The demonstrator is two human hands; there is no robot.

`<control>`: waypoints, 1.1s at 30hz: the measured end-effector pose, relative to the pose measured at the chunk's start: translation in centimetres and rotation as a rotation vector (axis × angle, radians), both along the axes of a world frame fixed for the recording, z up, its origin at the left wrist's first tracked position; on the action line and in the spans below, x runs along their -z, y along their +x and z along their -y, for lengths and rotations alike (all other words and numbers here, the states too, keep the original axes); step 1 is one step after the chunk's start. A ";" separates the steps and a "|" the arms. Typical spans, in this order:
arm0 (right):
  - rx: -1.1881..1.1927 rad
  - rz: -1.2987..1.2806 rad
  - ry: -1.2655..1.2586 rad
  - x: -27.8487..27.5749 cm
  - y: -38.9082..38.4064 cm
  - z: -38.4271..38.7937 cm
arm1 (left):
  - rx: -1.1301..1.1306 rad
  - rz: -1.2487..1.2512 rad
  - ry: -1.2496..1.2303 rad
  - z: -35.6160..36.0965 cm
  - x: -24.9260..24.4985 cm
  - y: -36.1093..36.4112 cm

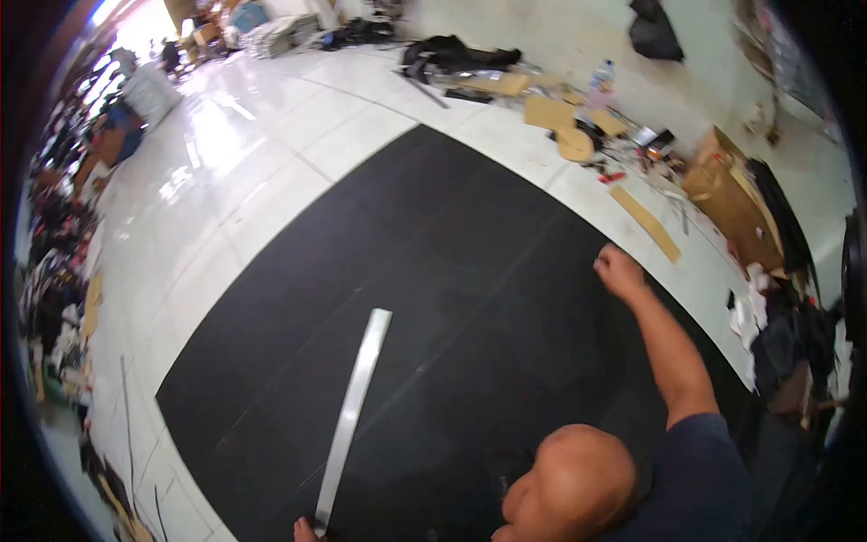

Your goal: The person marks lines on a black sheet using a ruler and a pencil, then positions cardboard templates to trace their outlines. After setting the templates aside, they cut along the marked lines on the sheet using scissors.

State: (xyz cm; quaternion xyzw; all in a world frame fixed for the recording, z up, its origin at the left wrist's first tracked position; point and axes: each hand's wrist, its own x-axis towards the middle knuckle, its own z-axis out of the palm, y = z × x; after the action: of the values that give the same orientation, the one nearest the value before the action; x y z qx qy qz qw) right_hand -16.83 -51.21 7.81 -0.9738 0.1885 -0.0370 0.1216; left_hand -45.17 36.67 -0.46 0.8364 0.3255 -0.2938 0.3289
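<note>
A large black sheet (470, 226) covers the floor in front of me, with faint pale lines running across it. On it lies a long flat metal ruler (352, 406), slanting up from the bottom edge. My left hand (307, 531), mostly cut off by the frame, grips the ruler's near end. Over the sheet's right side my right hand (620, 271) is held out with its fingers curled closed. Whatever it may hold is too small or hidden to make out. A bare rounded body part, apparently my bent knee (582, 474), shows at the bottom.
White floor tiles (298, 126) surround the sheet. Along the right wall lie a tan strip (646, 224), a plastic bottle (601, 83), a cardboard box (736, 203) and scraps. Heaped materials (68, 208) line the left side. A black bag (655, 32) hangs on the wall.
</note>
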 end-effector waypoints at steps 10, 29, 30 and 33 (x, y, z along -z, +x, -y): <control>-0.943 -0.275 0.326 5.2 -5.7 -31.8 | 0.478 -0.097 0.205 0.4 -1.3 0.3; -0.976 -0.306 0.375 8.1 -9.0 -39.4 | 0.533 0.142 0.164 0.3 -2.8 -0.7; -0.999 -0.281 0.368 8.3 -8.9 -39.3 | 0.524 0.146 0.159 0.5 -3.3 -0.8; -1.016 -0.257 0.278 7.9 -8.1 -39.6 | 0.493 0.182 0.100 -0.3 -1.6 -1.8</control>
State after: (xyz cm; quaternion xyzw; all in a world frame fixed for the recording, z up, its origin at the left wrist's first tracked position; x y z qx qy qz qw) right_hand -24.95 -11.56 -0.11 -0.9137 -0.2897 0.1713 0.2279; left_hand -46.96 36.96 1.14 0.9287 0.0954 -0.2719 0.2335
